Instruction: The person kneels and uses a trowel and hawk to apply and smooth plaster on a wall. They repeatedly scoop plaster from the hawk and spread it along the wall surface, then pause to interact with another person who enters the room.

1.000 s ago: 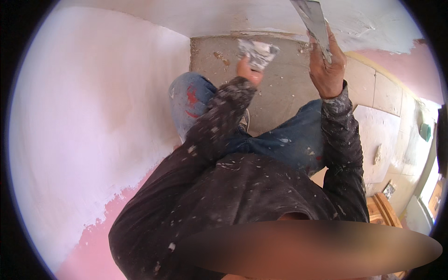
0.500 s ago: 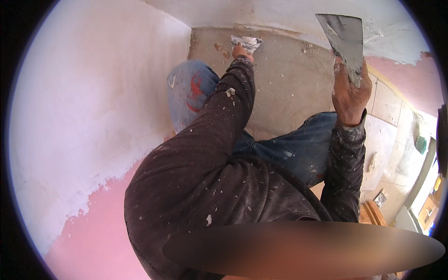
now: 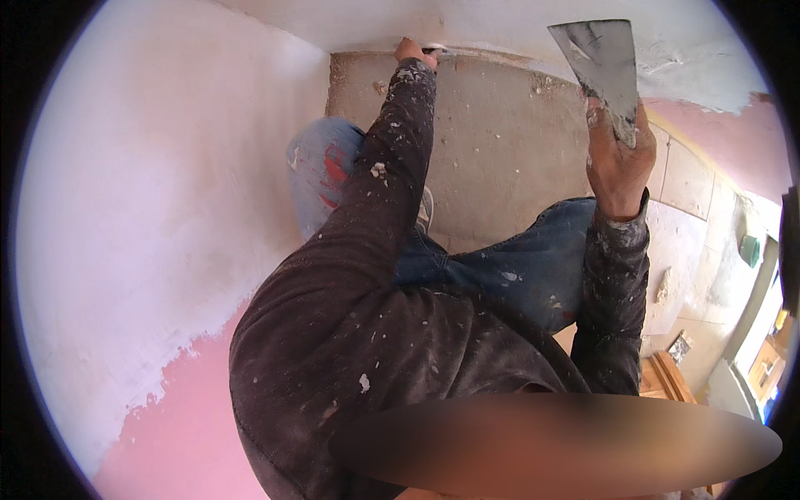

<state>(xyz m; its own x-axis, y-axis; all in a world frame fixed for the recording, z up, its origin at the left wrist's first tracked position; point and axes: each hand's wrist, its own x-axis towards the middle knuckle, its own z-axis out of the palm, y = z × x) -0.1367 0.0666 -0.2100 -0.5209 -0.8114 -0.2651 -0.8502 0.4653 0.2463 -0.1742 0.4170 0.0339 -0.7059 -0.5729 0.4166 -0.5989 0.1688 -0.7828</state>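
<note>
My left hand reaches far forward to the foot of the white far wall. Its fingers are closed on a putty knife, of which only a thin dark edge shows against the wall. Up at the right, my right hand grips a second, wide putty knife. That one is held upright, its grey, smeared blade pointing away from me and its handle hidden in my palm. Both dark sleeves are spotted with white.
A white wall with pink below its ragged edge stands close on my left. Between my knees lies rough grey-brown floor. Pale tiles run along the right. A wooden piece of furniture and a green object are also there.
My left hand has moved forward and slightly left, from over the floor to the wall's foot, its blade turning nearly out of sight. The right hand's putty knife has shifted slightly left in view.
</note>
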